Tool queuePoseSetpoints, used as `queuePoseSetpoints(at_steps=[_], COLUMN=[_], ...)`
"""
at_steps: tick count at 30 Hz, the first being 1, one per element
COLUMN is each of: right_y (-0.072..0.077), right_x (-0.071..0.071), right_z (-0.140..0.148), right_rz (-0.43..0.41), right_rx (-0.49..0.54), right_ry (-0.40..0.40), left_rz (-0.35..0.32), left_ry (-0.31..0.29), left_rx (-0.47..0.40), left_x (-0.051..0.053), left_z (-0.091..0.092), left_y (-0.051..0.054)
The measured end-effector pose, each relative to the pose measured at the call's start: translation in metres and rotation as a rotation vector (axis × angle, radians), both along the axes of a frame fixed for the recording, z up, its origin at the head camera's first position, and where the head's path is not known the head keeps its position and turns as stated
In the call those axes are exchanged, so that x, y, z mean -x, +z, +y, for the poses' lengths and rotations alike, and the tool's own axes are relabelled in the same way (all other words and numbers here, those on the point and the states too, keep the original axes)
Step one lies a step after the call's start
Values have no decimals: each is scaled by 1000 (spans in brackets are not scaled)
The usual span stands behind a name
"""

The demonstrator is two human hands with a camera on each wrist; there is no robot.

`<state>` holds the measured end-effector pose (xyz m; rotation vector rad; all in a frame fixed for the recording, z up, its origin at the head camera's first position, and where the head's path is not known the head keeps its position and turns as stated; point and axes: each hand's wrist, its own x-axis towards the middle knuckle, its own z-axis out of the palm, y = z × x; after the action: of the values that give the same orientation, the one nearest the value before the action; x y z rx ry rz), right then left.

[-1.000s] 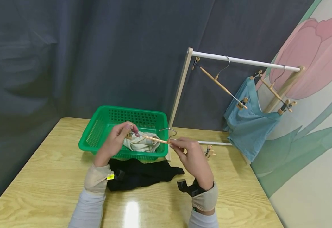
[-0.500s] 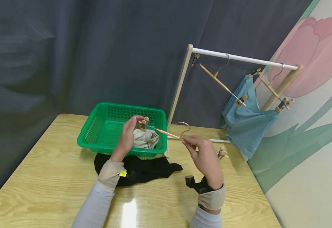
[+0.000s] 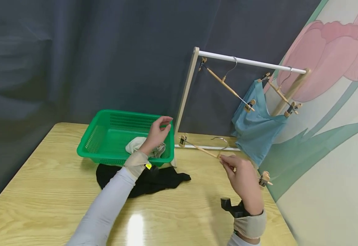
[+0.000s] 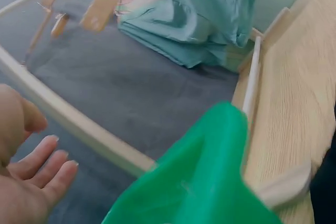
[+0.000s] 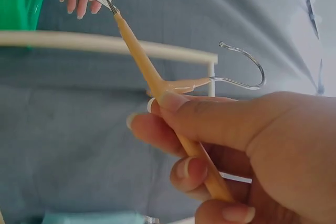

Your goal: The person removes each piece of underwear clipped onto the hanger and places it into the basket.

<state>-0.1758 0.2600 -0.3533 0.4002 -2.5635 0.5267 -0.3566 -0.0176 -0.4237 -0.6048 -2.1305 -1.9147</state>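
Note:
My right hand (image 3: pixel 244 181) pinches a wooden clip hanger (image 3: pixel 205 151) near its middle, above the table right of the basket. Its metal hook (image 5: pixel 247 80) points up and away in the right wrist view, and a clip (image 3: pixel 183 140) stands at its left end. My left hand (image 3: pixel 158 133) holds nothing, fingers loosely bent over the right side of the green basket (image 3: pixel 94 138). Inside the basket lies a whitish cloth (image 3: pixel 132 145), partly hidden by my left hand and wrist. A black cloth (image 3: pixel 172 178) lies on the table in front, partly under my left forearm.
A rack with a white rail (image 3: pixel 258 63) stands at the back right. From it hang an empty clip hanger (image 3: pixel 223 83) and another hanger (image 3: pixel 279 91) with a blue-green garment (image 3: pixel 255 123). Dark curtain behind, painted wall at right.
My left hand has let go of the hanger's clip end and lies over the basket's right side. My right hand has carried the hanger to the right. The head view has shifted slightly.

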Motion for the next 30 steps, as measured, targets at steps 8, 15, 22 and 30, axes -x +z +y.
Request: queuePoseSetpoints(at_steps=[8,15,22,30], right_y=[-4,1,18,38], right_x=[6,24,51,85], right_z=[25,46,67,84], right_rz=[1,-39,-33,34], right_rx=[32,31,34,39], right_ry=[-115,-214,-318,-236], left_rz=[5,14,73,69], left_ry=[85,119,79,45], left_rx=[4,13,148,213], left_x=[32,44,52,53], left_z=[19,22,25,32], left_y=[-2,2,8,8])
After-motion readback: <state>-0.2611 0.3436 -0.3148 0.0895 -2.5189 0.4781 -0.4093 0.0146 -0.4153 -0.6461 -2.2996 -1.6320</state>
